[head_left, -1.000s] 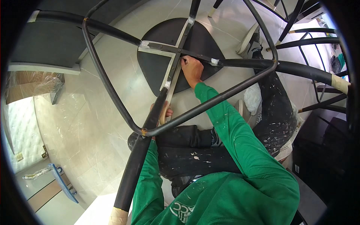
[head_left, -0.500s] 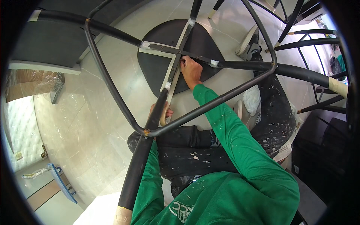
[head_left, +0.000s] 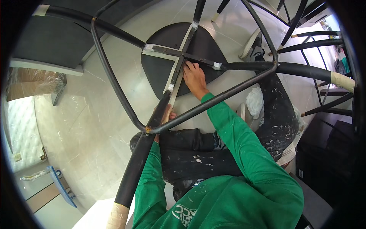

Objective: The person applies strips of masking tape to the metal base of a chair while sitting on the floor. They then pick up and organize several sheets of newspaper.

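**newbie_fixer:** Head view, looking straight down. I've got the upside-down black metal-framed chair across my lap, its dark rounded seat underside facing up at me. My right hand lies flat on the seat, fingers spread and open, fingertips right at the strip of pale masking tape that runs along the centre crossbar. My left hand is lower down, wrapped around the thick black chair leg just where the thin brace rods meet it. How do I do this bit neatly?

**oldhand77:** From that shot I'd say your left has a proper grip on the leg, so keep it there as the anchor; the frame looks like it could roll off your knees otherwise. With the right, press with the finger pads and work along the tape rather than poking at one spot, so the edge sits flat against the bar. There's more tape at the bar's ends, so follow the same line up to it.

**newbie_fixer:** Anything around me to watch?

**oldhand77:** Other dark chair legs stand close on your right over the pale tiled floor; I'd keep the frame from swinging into them.
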Tool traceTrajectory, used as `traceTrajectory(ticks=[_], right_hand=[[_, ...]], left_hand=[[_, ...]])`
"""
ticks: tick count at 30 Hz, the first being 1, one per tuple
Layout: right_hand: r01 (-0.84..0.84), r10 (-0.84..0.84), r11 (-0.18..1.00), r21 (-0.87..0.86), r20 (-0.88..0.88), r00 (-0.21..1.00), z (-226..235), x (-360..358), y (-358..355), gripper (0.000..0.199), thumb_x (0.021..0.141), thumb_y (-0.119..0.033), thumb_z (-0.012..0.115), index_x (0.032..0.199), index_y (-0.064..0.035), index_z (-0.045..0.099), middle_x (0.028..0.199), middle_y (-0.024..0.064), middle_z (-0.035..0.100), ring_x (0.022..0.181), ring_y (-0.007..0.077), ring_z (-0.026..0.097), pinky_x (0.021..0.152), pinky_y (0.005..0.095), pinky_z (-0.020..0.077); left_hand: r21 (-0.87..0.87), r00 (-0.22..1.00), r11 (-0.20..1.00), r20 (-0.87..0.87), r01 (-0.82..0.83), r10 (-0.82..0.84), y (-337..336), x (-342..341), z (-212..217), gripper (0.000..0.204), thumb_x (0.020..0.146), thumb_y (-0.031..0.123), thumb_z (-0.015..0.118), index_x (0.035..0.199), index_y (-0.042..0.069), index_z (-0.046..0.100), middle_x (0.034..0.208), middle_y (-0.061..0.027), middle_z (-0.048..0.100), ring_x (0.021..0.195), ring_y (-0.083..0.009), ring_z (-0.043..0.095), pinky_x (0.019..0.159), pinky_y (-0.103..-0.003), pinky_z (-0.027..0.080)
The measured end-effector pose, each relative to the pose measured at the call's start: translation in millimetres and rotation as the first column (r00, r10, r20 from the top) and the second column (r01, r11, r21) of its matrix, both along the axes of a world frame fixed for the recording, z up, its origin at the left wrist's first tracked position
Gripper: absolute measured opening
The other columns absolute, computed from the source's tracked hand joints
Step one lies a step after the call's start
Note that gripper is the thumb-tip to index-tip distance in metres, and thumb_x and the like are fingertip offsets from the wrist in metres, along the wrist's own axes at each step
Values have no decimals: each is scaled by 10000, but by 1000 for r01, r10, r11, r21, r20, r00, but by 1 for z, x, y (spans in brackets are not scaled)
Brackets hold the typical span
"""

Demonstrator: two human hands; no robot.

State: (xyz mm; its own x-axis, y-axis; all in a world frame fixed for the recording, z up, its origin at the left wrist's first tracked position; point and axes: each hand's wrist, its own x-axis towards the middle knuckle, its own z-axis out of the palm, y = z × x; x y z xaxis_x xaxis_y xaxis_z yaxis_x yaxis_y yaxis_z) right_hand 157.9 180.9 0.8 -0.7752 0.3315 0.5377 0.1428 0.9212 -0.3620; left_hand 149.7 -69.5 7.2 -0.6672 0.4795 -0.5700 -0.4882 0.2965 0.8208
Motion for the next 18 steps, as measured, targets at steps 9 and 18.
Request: traceTrajectory(ticks=[9,18], right_hand=[[16,-23,998,61,123,992,0,-6,-4,377,891,-131,607,1248,-28,674,1321,73,622,1109,277,537,860,432,487],[-72,83,995,-72,151,985,14,8,-2,547,829,-272,741,1309,-30,642,1405,103,543,1197,311,487,915,455,451]], left_hand=[[-25,998,998,-39,-60,59,0,2,1,451,942,367,737,1122,-26,608,776,-177,707,591,-221,701,494,-325,586],[-134,993,991,-121,-14,-2,12,13,47,284,977,328,700,900,68,612,830,16,536,813,-108,537,751,-302,454]])
